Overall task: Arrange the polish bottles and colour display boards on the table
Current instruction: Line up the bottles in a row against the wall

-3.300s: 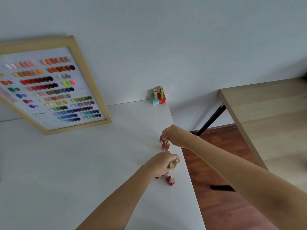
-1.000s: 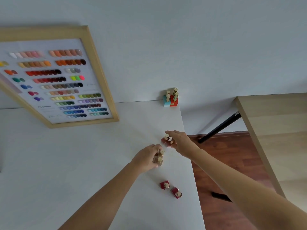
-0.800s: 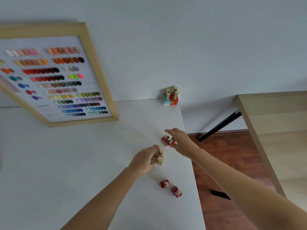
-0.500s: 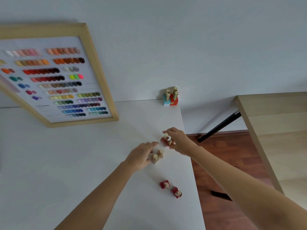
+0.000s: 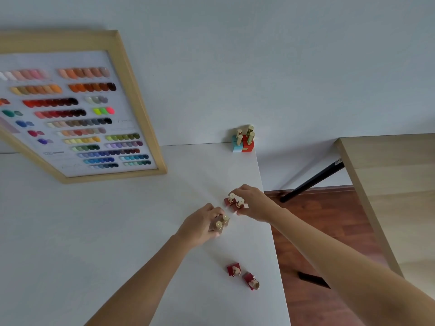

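On the white table point(image 5: 94, 243), my left hand point(image 5: 200, 225) is closed around two beige polish bottles point(image 5: 220, 225) with gold caps. Just beyond, my right hand point(image 5: 253, 203) pinches two red polish bottles point(image 5: 231, 200) near the table's right edge. Two more red bottles point(image 5: 242, 275) stand nearer to me, untouched. A cluster of blue and red bottles point(image 5: 243, 142) stands at the far right corner against the wall. A wood-framed colour display board point(image 5: 77, 107) with rows of nail swatches leans on the wall at the back left.
The table's right edge point(image 5: 270, 231) drops to a dark wood floor point(image 5: 317, 243). A second light wooden table point(image 5: 388, 184) with a black leg stands to the right.
My left hand let go of the beige bottles half a second ago and has closed on them again. The right hand stays on the red pair.
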A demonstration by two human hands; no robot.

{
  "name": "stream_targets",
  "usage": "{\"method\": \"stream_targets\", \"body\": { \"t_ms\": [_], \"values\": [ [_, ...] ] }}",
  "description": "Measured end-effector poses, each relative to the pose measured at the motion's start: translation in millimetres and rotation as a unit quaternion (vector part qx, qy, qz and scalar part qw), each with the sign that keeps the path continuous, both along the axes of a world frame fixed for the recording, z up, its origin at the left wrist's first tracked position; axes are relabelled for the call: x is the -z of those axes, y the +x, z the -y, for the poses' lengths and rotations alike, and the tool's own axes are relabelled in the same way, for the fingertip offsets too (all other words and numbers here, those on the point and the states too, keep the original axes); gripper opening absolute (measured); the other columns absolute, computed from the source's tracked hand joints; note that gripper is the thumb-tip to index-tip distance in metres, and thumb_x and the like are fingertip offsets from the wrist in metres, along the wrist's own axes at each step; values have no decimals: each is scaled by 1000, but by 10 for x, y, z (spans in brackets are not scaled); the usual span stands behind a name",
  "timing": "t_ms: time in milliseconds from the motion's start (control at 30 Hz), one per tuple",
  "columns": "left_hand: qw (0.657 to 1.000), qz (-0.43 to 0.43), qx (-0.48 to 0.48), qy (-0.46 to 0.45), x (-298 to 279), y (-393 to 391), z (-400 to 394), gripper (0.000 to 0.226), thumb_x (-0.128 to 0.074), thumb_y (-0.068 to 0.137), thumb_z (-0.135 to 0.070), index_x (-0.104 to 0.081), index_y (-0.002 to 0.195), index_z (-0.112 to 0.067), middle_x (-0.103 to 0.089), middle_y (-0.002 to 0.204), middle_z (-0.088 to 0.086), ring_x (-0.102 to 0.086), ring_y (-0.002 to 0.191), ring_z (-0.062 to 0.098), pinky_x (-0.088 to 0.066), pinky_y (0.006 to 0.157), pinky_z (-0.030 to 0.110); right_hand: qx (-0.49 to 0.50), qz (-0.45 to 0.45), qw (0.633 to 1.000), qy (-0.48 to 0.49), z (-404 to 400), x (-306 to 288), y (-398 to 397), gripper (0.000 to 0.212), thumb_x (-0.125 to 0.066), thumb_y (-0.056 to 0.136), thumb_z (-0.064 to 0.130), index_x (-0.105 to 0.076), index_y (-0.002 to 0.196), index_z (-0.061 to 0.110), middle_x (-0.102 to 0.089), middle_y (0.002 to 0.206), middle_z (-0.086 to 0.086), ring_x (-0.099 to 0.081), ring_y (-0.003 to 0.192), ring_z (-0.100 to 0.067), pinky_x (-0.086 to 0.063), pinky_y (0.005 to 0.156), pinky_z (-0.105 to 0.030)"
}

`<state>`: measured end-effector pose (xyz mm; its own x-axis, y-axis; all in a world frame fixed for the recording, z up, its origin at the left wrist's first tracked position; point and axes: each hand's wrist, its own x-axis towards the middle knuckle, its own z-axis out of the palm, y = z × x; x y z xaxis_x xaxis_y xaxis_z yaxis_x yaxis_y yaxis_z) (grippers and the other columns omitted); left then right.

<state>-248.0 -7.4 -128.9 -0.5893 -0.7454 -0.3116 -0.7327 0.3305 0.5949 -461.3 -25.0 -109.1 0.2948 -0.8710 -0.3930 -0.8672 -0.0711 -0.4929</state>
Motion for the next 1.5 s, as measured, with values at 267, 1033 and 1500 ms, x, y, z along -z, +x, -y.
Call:
{"method": "stream_targets", "body": {
  "t_ms": [267, 1033, 1500],
  "values": [
    [987, -60, -145, -20, 58, 106, 269, 43, -77, 71, -19, -60, 110, -17, -57, 100, 2, -61, 88, 20, -51, 77, 26, 52, 41, 998, -20, 128, 141, 140, 46, -74, 77, 29, -51, 115, 21, -52, 100, 0, -53, 84, -21, -48, 75, -31],
    [937, -143, -317, -39, 183, -536, 1542, 64, -89, 56, -17, -58, 112, -10, -59, 102, 9, -63, 90, 26, -56, 79, 37, 257, 137, 932, -215, 1100, 286, 247, 44, -66, 80, -6, -58, 121, 9, -64, 104, -9, -62, 86, -21, -53, 79, -27],
    [887, -154, -432, -57, 184, -877, 1704, 55, -87, 63, -27, -59, 104, -5, -59, 105, 11, -59, 94, 27, -54, 82, 43, 424, 124, 881, -167, 1253, 402, -256, 53, -71, 81, 10, -50, 129, 13, -53, 108, 1, -58, 74, -7, -41, 72, -10]
  ]
}}
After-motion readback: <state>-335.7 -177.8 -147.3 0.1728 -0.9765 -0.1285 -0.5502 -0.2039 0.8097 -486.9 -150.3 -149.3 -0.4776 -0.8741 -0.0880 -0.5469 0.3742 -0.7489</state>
